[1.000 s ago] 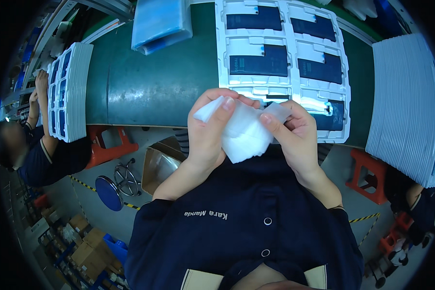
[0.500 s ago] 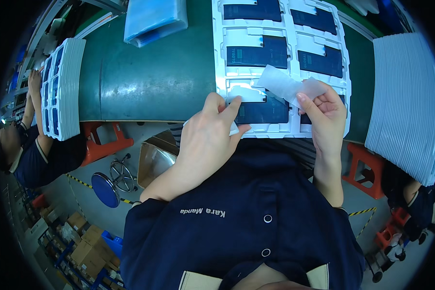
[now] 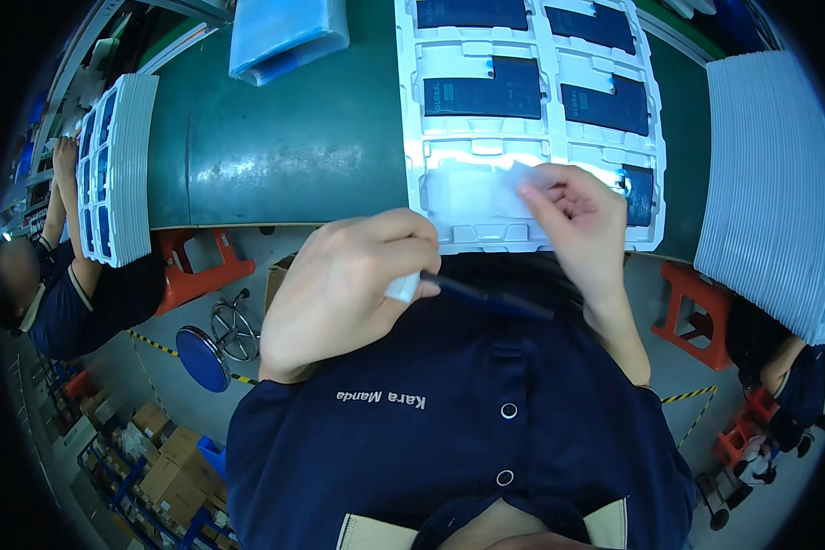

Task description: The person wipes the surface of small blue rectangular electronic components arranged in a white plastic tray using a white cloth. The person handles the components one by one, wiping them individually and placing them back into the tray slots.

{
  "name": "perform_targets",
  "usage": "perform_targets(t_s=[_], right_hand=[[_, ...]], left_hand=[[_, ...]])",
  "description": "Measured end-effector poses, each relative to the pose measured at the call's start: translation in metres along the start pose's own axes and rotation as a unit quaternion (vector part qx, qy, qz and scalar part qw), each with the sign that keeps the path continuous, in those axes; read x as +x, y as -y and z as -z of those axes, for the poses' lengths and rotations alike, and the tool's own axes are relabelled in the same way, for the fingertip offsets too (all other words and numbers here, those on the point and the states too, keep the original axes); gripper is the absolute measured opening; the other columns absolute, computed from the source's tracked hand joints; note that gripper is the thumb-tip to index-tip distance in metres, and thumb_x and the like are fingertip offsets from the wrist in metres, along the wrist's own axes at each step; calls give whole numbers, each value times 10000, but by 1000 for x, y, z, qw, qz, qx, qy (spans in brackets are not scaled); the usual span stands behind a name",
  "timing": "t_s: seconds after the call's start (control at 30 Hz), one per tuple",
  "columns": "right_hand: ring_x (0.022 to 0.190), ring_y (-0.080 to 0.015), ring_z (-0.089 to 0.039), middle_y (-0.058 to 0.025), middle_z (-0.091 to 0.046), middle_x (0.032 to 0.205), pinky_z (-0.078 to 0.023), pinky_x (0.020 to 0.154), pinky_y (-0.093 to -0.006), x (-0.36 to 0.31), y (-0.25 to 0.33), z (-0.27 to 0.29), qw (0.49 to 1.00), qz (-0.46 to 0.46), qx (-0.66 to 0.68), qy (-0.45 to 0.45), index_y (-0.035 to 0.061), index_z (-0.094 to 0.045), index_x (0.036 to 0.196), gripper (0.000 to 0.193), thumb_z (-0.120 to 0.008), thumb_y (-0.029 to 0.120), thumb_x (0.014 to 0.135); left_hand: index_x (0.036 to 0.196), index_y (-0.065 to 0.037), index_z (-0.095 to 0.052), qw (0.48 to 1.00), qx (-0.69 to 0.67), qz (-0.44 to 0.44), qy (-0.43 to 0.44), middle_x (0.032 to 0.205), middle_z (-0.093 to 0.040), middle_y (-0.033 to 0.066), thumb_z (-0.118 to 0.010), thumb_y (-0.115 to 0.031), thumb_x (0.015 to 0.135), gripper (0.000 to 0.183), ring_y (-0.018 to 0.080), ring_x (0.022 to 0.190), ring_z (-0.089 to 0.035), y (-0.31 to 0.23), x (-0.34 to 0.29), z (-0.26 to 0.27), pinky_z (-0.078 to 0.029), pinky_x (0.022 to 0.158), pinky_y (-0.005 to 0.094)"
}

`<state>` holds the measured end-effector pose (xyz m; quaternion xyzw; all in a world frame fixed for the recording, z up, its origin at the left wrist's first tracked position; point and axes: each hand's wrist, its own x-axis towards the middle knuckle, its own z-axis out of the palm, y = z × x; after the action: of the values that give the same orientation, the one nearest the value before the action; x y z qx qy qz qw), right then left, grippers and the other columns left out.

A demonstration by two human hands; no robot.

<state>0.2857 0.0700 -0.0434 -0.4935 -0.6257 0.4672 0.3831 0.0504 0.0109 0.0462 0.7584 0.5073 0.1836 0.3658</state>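
In my left hand (image 3: 357, 284), at the tray's near left corner, the fingers pinch the end of a flat black battery (image 3: 495, 298). It is seen nearly edge-on and motion-blurred, close to my shirt front. A folded white wipe (image 3: 401, 288) is tucked in the same hand. My right hand (image 3: 579, 215) pinches a thin white sheet, cloth or paper (image 3: 517, 188), over the near part of the white plastic tray (image 3: 458, 203). No battery shows in the tray's near left pocket. Other L-shaped black batteries (image 3: 483, 89) lie in the surrounding pockets, one partly behind my right hand.
A tall stack of white trays (image 3: 765, 192) stands at the right, another stack (image 3: 133, 170) at the left beside a co-worker (image 3: 55, 302). A bluish plastic bag (image 3: 289, 37) lies on the green bench (image 3: 284, 137). Below are a red stool (image 3: 197, 261) and a round blue stool (image 3: 203, 357).
The near left battery has left its pocket, pulled toward my body in my left hand. My right hand has moved left with the white sheet, which now hangs over the pocket area.
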Motion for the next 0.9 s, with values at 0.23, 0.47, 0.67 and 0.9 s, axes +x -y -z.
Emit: perform_targets(t_s=[0.23,0.47,0.67,0.9], right_hand=[[583,-121,-585,-94,-645,751,-475,531,-223,4,18,-4,981,80,-170,38,-24,-683,937,178,-716,-4,763],[711,-253,-607,-136,-606,883,-486,601,-322,4,24,-8,959,127,-252,34,16,-636,1063,325,-690,-17,744],[859,-225,-616,-129,-577,1138,-513,667,-341,-3,40,25,974,190,-125,17,41,-609,1154,487,-781,56,699],[874,-231,-620,-113,-657,1054,-495,718,-281,8,16,24,991,74,-65,85,33,-662,1079,354,-748,45,736]], left_hand=[[752,-15,-607,1000,21,-2,1,1217,-629,109,-756,-62,663,180,316,768,-657,13,8,-20,-514,648,371],[772,-16,-619,998,38,47,30,1187,-645,110,-743,-72,697,156,327,816,-656,16,15,-15,-512,674,379],[860,14,-642,984,-148,87,-52,924,-651,99,-718,-39,750,144,219,817,-622,32,21,-16,-462,730,308],[883,19,-672,967,-138,145,-159,862,-597,72,-748,-72,748,180,178,793,-586,32,40,-42,-449,720,296]])
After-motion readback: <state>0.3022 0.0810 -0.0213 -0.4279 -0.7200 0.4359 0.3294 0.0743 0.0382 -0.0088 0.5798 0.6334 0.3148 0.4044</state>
